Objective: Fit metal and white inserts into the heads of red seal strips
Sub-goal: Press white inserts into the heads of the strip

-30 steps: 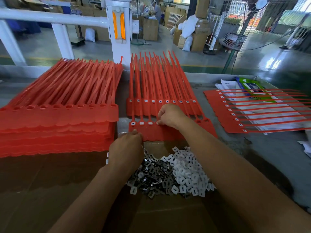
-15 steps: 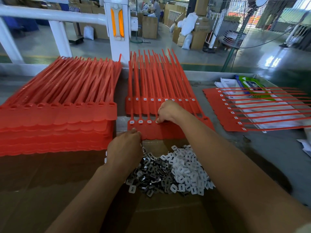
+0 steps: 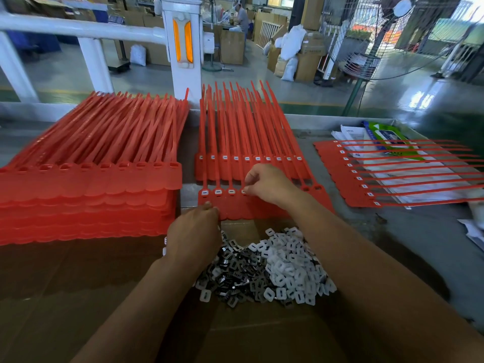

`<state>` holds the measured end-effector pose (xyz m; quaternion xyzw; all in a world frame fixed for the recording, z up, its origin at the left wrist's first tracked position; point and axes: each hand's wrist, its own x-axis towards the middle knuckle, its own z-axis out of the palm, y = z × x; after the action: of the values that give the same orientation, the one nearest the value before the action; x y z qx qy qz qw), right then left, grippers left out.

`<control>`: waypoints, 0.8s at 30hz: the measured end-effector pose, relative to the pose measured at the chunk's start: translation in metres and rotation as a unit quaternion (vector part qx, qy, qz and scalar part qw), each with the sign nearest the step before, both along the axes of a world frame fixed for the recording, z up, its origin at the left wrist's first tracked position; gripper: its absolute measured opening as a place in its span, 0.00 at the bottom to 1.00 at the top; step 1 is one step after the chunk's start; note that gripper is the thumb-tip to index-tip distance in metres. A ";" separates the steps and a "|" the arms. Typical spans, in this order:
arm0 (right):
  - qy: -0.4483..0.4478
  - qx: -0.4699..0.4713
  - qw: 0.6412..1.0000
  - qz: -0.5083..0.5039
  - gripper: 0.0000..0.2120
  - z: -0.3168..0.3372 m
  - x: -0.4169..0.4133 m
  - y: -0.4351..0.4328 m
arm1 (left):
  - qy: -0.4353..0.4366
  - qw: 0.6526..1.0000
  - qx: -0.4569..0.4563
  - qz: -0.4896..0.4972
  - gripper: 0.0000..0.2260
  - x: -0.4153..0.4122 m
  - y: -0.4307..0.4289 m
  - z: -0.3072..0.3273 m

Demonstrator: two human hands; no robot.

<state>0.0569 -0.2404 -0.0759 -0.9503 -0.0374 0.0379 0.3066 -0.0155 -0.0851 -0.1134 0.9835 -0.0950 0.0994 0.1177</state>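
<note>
Right, the front sheet of red seal strips (image 3: 235,208) lies flat across the near part of the bench (image 3: 419,244), heads towards the far side. Its first three heads from the left show white inserts seated. The right hand (image 3: 267,187) is over the fourth head, fingers (image 3: 247,190) curled, thumb and forefinger pinched together on a white insert (image 3: 243,191) at that head. Two open heads show beyond the wrist.

The left hand (image 3: 193,237) has its back to the camera, fingertips touching the sheet's near edge just below the first two heads. Its fingers curl under, and whether they hold anything I cannot tell.

Just below both hands, the loose parts are heaped on brown cardboard (image 3: 78,284): dark metal inserts (image 3: 230,265) on the left, white ones (image 3: 288,268) on the right, the two piles touching. The left wrist overlaps the metal side.

Beyond the front sheet lies a fitted sheet (image 3: 248,163), white showing in every head. A tall stack of unfilled sheets (image 3: 91,184) sits at the left, and another fitted sheet (image 3: 353,176) lies sideways on papers at the right.
</note>
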 end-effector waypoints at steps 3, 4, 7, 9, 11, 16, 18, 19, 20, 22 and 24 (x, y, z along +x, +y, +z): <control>-0.013 -0.022 0.999 0.029 0.04 0.011 -0.017 -0.013 | -0.004 1.000 0.001 0.003 0.12 0.000 0.000 -0.001; -0.002 -0.039 0.998 0.043 0.04 0.014 -0.022 -0.017 | -0.006 1.000 0.001 0.004 0.12 0.000 0.000 -0.001; 0.052 -0.085 0.991 0.086 0.03 0.020 -0.039 -0.027 | -0.008 1.000 -0.002 0.005 0.12 0.001 0.000 -0.002; 0.078 -0.101 0.987 0.097 0.03 0.021 -0.048 -0.032 | -0.007 1.000 -0.003 0.006 0.13 0.001 -0.001 -0.002; 0.095 -0.120 0.983 0.106 0.03 0.021 -0.052 -0.033 | -0.004 1.000 -0.006 0.008 0.13 0.000 -0.001 -0.002; 0.112 -0.181 0.970 0.120 0.07 0.015 -0.053 -0.029 | 0.001 1.000 -0.001 0.012 0.13 0.001 -0.001 -0.002; 0.109 -0.190 0.969 0.117 0.07 0.013 -0.053 -0.026 | 0.003 1.000 -0.002 0.014 0.13 0.001 -0.001 -0.002; 0.109 -0.193 0.968 0.119 0.07 0.013 -0.053 -0.026 | 0.004 1.000 -0.003 0.014 0.13 0.001 -0.001 -0.002; 0.108 -0.196 0.967 0.121 0.06 0.012 -0.053 -0.026 | 0.004 1.000 -0.004 0.014 0.13 0.001 -0.001 -0.002; 0.107 -0.192 0.968 0.124 0.05 0.012 -0.053 -0.026 | 0.003 1.000 -0.004 0.014 0.13 0.001 -0.001 -0.002; 0.111 -0.177 0.970 0.122 0.01 0.012 -0.053 -0.029 | 0.002 1.000 -0.002 0.013 0.13 0.001 -0.001 -0.002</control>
<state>0.0034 -0.2690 -0.0641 -0.9676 -0.1114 0.1865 0.1285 -0.0150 -0.0861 -0.1157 0.9846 -0.0817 0.0991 0.1190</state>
